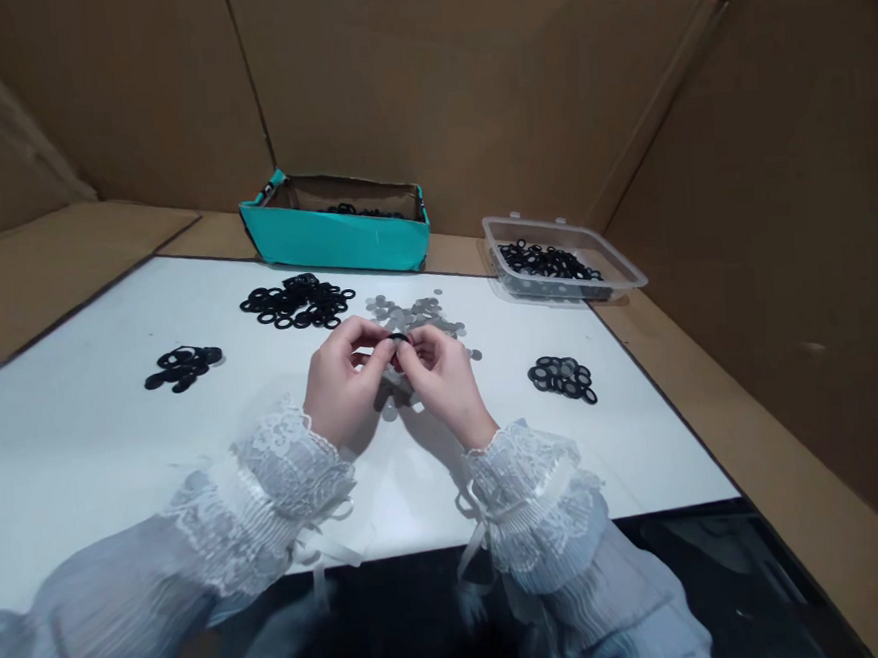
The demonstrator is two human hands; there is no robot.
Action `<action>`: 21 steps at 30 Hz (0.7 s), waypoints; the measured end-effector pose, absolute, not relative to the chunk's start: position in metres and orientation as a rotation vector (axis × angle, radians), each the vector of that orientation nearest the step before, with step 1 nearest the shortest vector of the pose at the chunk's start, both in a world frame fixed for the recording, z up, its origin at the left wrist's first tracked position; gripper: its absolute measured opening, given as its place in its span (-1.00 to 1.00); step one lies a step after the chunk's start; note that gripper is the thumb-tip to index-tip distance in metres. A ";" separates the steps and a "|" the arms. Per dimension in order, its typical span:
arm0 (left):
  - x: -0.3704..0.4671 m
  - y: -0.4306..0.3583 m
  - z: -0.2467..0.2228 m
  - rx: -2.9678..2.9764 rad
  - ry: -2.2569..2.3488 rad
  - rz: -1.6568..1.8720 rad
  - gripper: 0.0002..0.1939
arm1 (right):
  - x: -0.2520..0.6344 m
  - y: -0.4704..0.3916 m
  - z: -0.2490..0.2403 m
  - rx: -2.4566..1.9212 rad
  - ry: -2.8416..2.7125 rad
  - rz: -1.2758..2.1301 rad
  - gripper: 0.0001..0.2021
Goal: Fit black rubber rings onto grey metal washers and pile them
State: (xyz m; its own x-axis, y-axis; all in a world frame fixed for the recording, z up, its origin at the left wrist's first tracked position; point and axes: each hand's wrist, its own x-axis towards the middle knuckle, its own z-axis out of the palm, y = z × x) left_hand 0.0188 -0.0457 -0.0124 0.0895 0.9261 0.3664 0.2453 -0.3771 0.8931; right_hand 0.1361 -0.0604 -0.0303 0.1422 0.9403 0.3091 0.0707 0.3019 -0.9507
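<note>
A person's left hand [343,381] and right hand [446,374] meet over a white table [99,413], thumbs and fingertips pinching 1 small black ring [400,338] between them. The fingers curl close around it, hiding most of its lower edge. Pale grey discs [415,316] lie scattered just beyond and beneath the hands, a few showing between the wrists. Beyond the left hand and to its left sits a pile of black rings [298,304]; farther left is a smaller cluster of black pieces [184,367]. Well to the right of the right hand, a group of rings with grey centers [561,378] rests on the table. Past the hands stands a turquoise box [339,244] with black pieces inside, and beyond them to the right a clear plastic container [541,288] holds more rings. Lace-cuffed sleeves [565,531] cover both forearms, and cardboard walls [422,80] enclose the scene.
</note>
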 end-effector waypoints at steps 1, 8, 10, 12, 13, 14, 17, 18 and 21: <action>0.018 -0.045 -0.013 1.750 1.146 1.312 -0.93 | 0.137 -0.060 -0.030 -1.086 -1.291 0.853 -0.88; 0.016 -0.042 -0.016 1.648 1.150 1.206 -0.85 | 0.143 -0.055 -0.031 -1.019 -1.256 0.997 -0.91; 0.015 -0.042 -0.015 1.649 1.166 1.177 -0.86 | 0.144 -0.055 -0.032 -1.030 -1.231 1.047 -0.91; 0.015 -0.042 -0.014 1.669 1.157 1.149 -0.86 | 0.145 -0.055 -0.031 -1.056 -1.249 1.034 -0.91; 0.016 -0.043 -0.014 1.679 1.150 1.139 -0.86 | 0.146 -0.056 -0.030 -1.068 -1.265 1.003 -0.91; 0.016 -0.043 -0.013 1.688 1.148 1.134 -0.85 | 0.146 -0.056 -0.029 -1.082 -1.287 0.957 -0.90; 0.015 -0.043 -0.014 1.701 1.158 1.131 -0.81 | 0.146 -0.058 -0.027 -1.120 -1.354 0.816 -0.91; 0.015 -0.043 -0.015 1.709 1.164 1.132 -0.80 | 0.146 -0.058 -0.026 -1.126 -1.365 0.794 -0.90; 0.014 -0.042 -0.018 1.751 1.192 1.155 -0.82 | 0.145 -0.059 -0.026 -1.108 -1.344 0.820 -0.89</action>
State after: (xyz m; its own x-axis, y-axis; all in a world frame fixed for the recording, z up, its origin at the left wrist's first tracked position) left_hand 0.0144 -0.0421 -0.0179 0.1736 0.9448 0.2778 0.3068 -0.3199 0.8964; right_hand 0.1447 -0.0586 -0.0264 0.0988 0.9407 0.3244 0.1418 0.3094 -0.9403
